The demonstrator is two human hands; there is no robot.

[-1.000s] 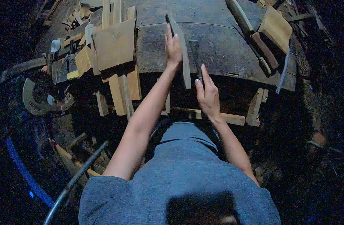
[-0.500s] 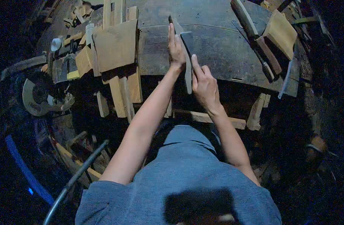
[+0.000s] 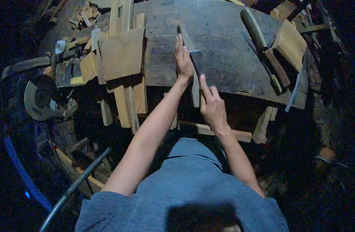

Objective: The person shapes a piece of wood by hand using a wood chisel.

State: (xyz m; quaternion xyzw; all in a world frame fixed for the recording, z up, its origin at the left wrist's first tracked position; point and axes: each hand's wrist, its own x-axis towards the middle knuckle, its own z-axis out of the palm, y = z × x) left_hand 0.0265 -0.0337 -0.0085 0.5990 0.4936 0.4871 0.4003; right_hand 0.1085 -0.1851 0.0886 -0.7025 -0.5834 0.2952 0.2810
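Strip (image 3: 195,94) pointing twelve-o'clock | left hand (image 3: 184,65) seemingly steadying its nine-o'clock side, grip unclear | right hand (image 3: 213,110) gripping tool (image 3: 197,61), forefinger extending, seemingly guiding

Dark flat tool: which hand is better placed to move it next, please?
Probably the right hand: it holds the dark flat tool near its lower end; the left hand is against the pale strip.

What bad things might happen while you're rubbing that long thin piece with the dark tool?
The dark tool crosses the long thin piece right beside the left hand, so a slip might scrape its fingers. The piece's near end pokes past the edge of the bench, so a hard push there might tip it. The right hand could bump the bench edge too.
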